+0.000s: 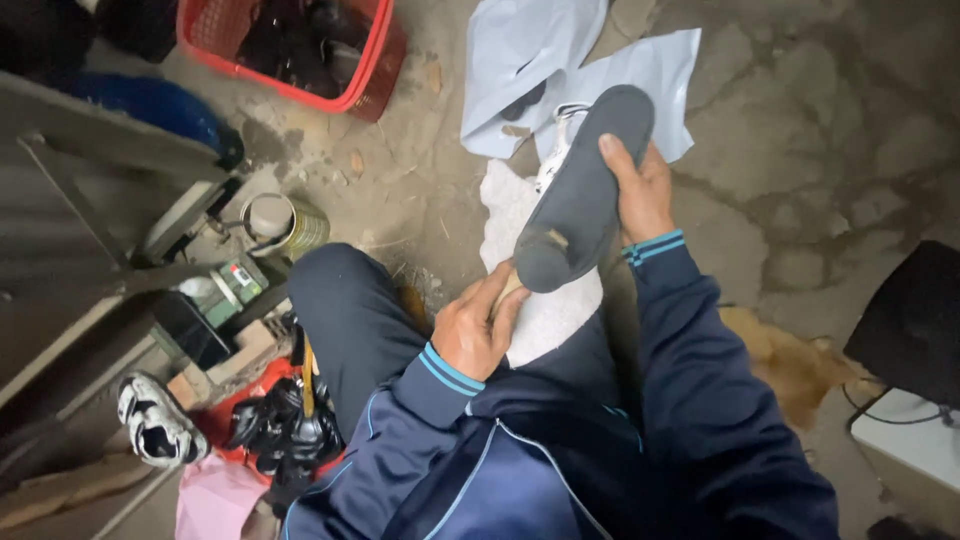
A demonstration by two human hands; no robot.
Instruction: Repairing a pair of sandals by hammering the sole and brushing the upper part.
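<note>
The right hand point(640, 195) grips the grey shoe sole point(585, 195); the left hand point(480, 325) clamps its heel, white cloth point(550, 310) underneath, work seems unfinished

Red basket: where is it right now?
In the head view the red basket sits on the concrete floor at the top left, left of the pale plastic sheet and beyond the metal can.

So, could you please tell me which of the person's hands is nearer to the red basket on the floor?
Left. The left hand is at the heel end of the dark shoe sole, below the red basket; the right hand holds the sole's far side, farther right.
</note>
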